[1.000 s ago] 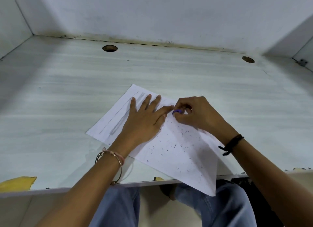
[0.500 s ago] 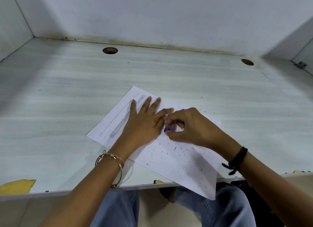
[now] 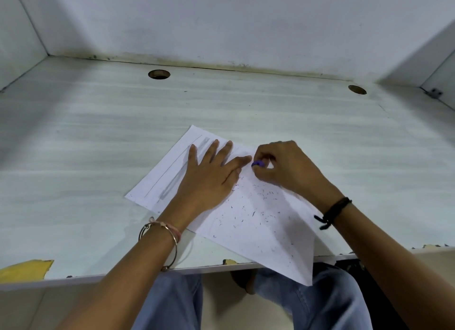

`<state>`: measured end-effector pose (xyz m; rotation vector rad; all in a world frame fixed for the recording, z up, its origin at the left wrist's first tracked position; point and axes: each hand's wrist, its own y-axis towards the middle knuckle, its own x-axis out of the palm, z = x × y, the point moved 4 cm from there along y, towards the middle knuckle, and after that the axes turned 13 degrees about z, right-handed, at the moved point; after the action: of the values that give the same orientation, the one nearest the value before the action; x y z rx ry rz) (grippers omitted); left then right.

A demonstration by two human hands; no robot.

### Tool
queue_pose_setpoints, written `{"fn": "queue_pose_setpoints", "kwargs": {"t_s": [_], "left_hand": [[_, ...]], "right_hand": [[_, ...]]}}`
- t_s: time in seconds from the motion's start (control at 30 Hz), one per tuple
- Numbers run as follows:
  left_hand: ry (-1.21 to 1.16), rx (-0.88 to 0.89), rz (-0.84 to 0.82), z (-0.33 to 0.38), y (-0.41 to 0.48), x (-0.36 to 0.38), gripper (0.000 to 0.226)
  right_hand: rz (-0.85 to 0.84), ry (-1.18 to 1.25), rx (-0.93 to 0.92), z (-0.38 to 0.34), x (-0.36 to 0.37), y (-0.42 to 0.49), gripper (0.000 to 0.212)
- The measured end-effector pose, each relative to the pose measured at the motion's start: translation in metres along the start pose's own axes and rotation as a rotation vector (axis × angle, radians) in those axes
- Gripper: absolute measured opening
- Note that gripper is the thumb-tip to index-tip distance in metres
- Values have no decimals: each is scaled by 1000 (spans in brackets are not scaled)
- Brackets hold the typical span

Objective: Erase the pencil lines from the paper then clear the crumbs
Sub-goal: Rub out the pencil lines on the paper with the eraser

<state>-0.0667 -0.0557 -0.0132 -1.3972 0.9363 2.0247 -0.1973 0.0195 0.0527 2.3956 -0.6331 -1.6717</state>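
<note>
Pale, wood-grained laminate makes up the surface (image 3: 98,137), boxed in by white walls, with two round cable holes near its back edge and chipped yellow patches along its front lip. On it, set at an angle, lies the paper (image 3: 270,231), its near corner hanging past the front edge over the person's jeans. The left hand (image 3: 209,179) lies flat on the sheet with fingers spread, pinning it down; a thin bangle circles that wrist. The right hand (image 3: 288,167), a dark cord band at its wrist, is closed in a pinch on a small purple eraser (image 3: 258,163), which meets the paper just beside the left index fingertip. Toward the sheet's far-left side, one thin pencil line (image 3: 172,167) and a broader grey smudged band beside it remain. Dark eraser crumbs (image 3: 256,206) are scattered over the sheet's near half. By my reading the erasing step is under way and unfinished: the marks partly under and beyond the left hand are yet to be rubbed out, so the next move likely calls for shifting the bracing hand aside and bringing the eraser over to them, with sweeping the crumbs saved for last. No brand, label or legible writing shows anywhere.
</note>
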Motion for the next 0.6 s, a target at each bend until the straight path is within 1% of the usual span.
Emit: {"fn": "queue_pose_setpoints", "kwargs": {"t_s": [0.03,0.1,0.13,0.17,0.27,0.3,0.37,0.43,0.53,0.6], "left_hand": [[8,5,-1,0,-1,0,46],[33,29,-6,1,-2,0,48],[35,33,-2,1,-2,0,48],[31,27,-1,1,-2,0,47],[-31,-2,12,0,-2,-1,46],[-42,-3,15,1,-2,-1,46],[-48,-7,19,0,-2,-1,46],[-57,-21,17,1,-1,-1,46],[-32,-25,43,4,0,-3,44],[-3,-8,88,6,2,-7,42]], "right_hand": [[-18,4,-37,-7,3,-4,4],[-118,84,-123,-26,8,-20,2],[-155,119,-125,-28,8,-25,2],[-150,132,-98,-23,6,-23,2],[8,122,66,7,1,-6,8],[32,137,119,15,2,-4,9],[30,189,184,23,7,-8,5],[55,291,260,31,5,-16,2],[120,486,394,43,-7,-24,5],[114,504,412,45,-9,-27,8]]}}
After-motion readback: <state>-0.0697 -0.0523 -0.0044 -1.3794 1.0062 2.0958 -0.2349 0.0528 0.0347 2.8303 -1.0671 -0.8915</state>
